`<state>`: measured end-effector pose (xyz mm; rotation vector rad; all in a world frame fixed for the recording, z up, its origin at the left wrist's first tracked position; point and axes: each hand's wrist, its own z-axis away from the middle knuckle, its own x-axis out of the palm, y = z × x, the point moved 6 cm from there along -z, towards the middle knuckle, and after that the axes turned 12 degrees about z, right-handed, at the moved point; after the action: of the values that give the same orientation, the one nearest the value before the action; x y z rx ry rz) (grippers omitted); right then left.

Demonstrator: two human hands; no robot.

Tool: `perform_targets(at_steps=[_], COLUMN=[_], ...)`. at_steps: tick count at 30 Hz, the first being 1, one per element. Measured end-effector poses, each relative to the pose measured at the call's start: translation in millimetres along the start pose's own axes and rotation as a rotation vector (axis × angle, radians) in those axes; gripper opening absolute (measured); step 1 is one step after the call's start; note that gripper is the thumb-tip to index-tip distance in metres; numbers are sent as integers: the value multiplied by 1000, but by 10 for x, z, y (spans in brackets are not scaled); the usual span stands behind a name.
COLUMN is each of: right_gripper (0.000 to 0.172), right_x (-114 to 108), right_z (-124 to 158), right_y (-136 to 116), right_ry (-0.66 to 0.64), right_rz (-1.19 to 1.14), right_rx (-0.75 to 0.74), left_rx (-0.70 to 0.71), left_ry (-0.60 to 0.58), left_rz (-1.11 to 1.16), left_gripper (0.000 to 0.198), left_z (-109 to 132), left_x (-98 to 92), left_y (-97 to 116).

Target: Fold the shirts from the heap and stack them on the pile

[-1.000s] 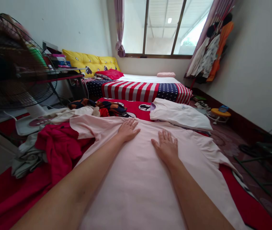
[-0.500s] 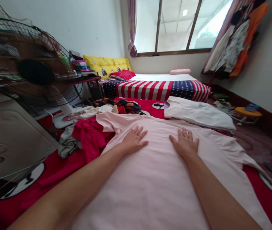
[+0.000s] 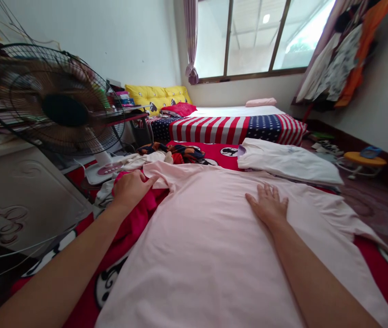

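Observation:
A pale pink T-shirt (image 3: 207,246) lies spread flat on a red cartoon-print blanket (image 3: 202,148). My right hand (image 3: 267,205) rests palm down on the shirt's right side, fingers apart and holding nothing. My left hand (image 3: 130,189) lies at the shirt's left sleeve, on a crumpled crimson garment (image 3: 135,223), with its fingertips reaching the pink fabric. Its fingers are together, and I cannot see a grip on either cloth. A folded white T-shirt (image 3: 286,161) lies beyond the pink one, to the right.
A standing electric fan (image 3: 50,100) and a pale embossed panel (image 3: 19,200) stand at the left. Beyond the blanket is a bed with a stars-and-stripes cover (image 3: 228,130). Clothes hang by the window at right (image 3: 337,59), above a yellow stool (image 3: 363,157).
My left hand has slid left from the middle of the pink shirt to its sleeve, over the crimson garment. My right hand stays in place on the shirt, and the view has shifted slightly.

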<state>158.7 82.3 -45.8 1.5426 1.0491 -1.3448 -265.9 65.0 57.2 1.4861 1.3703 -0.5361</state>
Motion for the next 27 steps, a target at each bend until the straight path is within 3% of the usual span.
perform_targets(at_steps=[3,7,10,13,16,19,23,25,27], right_gripper=[69,69,69,69,69,69,69,68,69], right_x=[0,-10,-14,-11,-8,-11,-22,-27,-28], right_z=[2,8,10,6,3,6,12,12,11], right_y=[1,2,1,2,1,2,0,-1,-1], right_ry=[0,12,11,3,-7,-8,-2,0,-1], right_rz=[0,-4,-8,-9,-15,-23,-35,-44,-52], right_rx=[0,-7,-10,-5,-4,-2,-1,-3,-6], left_rx=[-2,42,-81,-221,-216,-80,17,80,192], left_ry=[-86,-31,-123,-251,-231,-138,45,152,150], left_rz=[166,722,1076,1247,1394,1411,1184,1067,1006], left_gripper=[42,34,36,31,23,21,18,19,19], left_z=[-57,-63,-81,-107,-144,-192,-320,-369,-338], left_x=[136,224,277,306,274,227,182,134,119], left_y=[-85,-40,-54,-83,-78,-15,127,322,672])
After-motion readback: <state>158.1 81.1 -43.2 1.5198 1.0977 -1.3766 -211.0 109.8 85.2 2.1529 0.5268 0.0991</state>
